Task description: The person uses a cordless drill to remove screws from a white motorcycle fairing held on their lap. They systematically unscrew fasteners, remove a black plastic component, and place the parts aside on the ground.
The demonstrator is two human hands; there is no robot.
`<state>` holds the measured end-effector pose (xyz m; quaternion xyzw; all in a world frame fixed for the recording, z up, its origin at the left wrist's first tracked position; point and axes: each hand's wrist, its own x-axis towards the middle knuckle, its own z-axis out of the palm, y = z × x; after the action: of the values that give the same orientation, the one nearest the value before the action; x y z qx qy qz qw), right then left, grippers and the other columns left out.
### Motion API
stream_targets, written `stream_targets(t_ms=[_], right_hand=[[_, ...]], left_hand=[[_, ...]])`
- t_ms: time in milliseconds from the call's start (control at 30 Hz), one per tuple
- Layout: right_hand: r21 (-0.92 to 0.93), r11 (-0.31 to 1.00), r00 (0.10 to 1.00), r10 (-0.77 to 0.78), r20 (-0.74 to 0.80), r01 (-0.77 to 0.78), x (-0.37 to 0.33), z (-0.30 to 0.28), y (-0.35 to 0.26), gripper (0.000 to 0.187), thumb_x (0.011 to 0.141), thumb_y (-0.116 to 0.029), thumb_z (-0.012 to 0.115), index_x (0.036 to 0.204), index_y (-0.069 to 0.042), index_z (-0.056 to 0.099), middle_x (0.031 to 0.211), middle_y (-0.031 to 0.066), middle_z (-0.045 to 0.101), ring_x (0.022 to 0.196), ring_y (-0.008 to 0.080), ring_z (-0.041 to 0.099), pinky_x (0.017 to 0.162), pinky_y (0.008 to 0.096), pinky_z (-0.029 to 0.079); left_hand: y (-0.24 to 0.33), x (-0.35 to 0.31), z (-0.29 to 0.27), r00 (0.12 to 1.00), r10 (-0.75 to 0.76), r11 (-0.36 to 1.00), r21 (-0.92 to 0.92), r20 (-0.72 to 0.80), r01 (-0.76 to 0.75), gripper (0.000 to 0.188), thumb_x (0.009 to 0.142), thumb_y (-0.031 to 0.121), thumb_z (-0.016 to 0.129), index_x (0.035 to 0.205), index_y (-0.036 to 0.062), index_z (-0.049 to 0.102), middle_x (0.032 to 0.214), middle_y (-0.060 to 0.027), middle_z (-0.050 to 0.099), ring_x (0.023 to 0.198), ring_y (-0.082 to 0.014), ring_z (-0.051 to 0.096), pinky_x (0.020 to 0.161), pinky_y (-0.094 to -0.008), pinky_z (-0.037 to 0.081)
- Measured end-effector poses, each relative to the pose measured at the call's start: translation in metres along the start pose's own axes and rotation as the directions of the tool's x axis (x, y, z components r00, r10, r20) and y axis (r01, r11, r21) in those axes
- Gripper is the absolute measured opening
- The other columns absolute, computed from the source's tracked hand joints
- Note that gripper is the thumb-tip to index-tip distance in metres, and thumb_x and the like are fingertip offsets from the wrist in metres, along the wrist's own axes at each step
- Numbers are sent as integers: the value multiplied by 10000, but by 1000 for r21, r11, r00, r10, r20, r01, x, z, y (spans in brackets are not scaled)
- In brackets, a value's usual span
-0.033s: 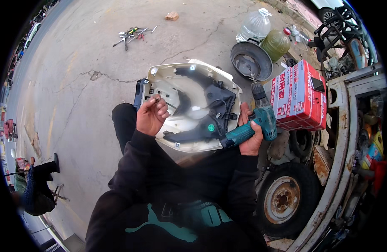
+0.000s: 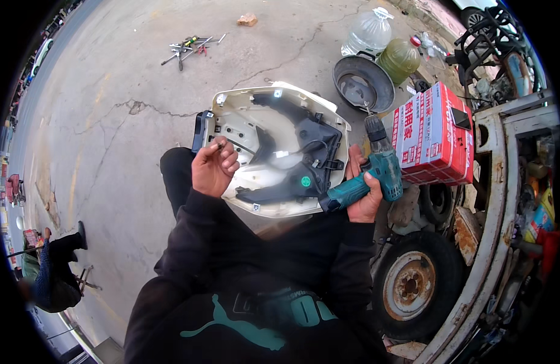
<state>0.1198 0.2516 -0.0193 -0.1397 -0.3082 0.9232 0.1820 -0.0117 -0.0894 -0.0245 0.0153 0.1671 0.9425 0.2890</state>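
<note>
My right hand [image 2: 366, 207] is wrapped round the handle of a teal cordless drill [image 2: 388, 174]. The drill's black chuck and bit point away from me, toward a dark metal basin [image 2: 383, 91]. Over the left part of a white plastic shell [image 2: 255, 177], my left hand [image 2: 213, 171] is closed, thumb and fingers pinched together. A small dark thing shows at its fingertips, too small to name. The shell lies hollow side up in front of my lap. Inside it are black plastic parts [image 2: 313, 134] and a thin dark cable.
A red and white carton [image 2: 422, 136] with a dark phone-like object on top stands right of the drill. Beyond are two large plastic jugs [image 2: 366, 36]. A rusty-rimmed wheel [image 2: 409, 285] and metal frame [image 2: 492, 242] line the right. Hand tools [image 2: 186, 47] lie far ahead.
My left hand has shifted slightly left, its fingers still pinched. The drill stays in my right hand, nearly unmoved.
</note>
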Motion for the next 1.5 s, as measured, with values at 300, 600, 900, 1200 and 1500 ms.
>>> stream_targets(t_ms=[300, 600, 900, 1200, 1500], right_hand=[[13, 1000, 997, -18, 69, 17, -9, -4, -7, 458, 868, -214, 697, 1241, -11, 526, 1638, 290, 405, 1611, 401, 261, 1349, 524, 175], [281, 957, 949, -29, 314, -63, -28, -56, -15, 526, 954, -285, 635, 1421, -89, 495, 1219, 142, 654, 1149, 312, 626, 1124, 540, 416], [569, 801, 853, -155, 499, -187, -36, -79, -38, 449, 1045, -256, 604, 1467, -125, 523, 1000, 17, 650, 894, 135, 675, 929, 365, 479], [540, 818, 858, -123, 498, -196, -40, -80, -40, 457, 1031, -234, 626, 1464, -117, 537, 961, 5, 667, 833, 119, 683, 881, 345, 502], [522, 830, 883, -79, 463, -199, -39, -73, -39, 445, 1010, -197, 674, 1428, -93, 561, 889, 3, 684, 746, 113, 698, 808, 331, 525]], left_hand=[[-14, -56, 7, 958, -89, 980, 146, -271, 132, 307, 1114, 345, 453, 1016, 65, 532, 860, -58, 506, 679, -156, 509, 472, -260, 416], [-54, -74, 42, 873, -168, 832, 410, -457, 374, 287, 1151, 322, 447, 1179, 66, 572, 711, 15, 422, 539, -84, 386, 453, -227, 324], [-83, -113, 46, 761, -561, 691, 323, -324, 647, 248, 1114, 172, 480, 1266, 14, 597, 862, 4, 481, 692, -88, 447, 588, -239, 409], [-113, -128, 35, 677, -642, 582, 346, -360, 736, 286, 1141, 215, 480, 1265, -9, 608, 805, 34, 448, 662, -57, 400, 579, -222, 385], [-115, -127, 24, 687, -637, 558, 407, -350, 724, 307, 1154, 231, 472, 1275, -7, 622, 750, 54, 414, 618, -44, 355, 546, -210, 341]])
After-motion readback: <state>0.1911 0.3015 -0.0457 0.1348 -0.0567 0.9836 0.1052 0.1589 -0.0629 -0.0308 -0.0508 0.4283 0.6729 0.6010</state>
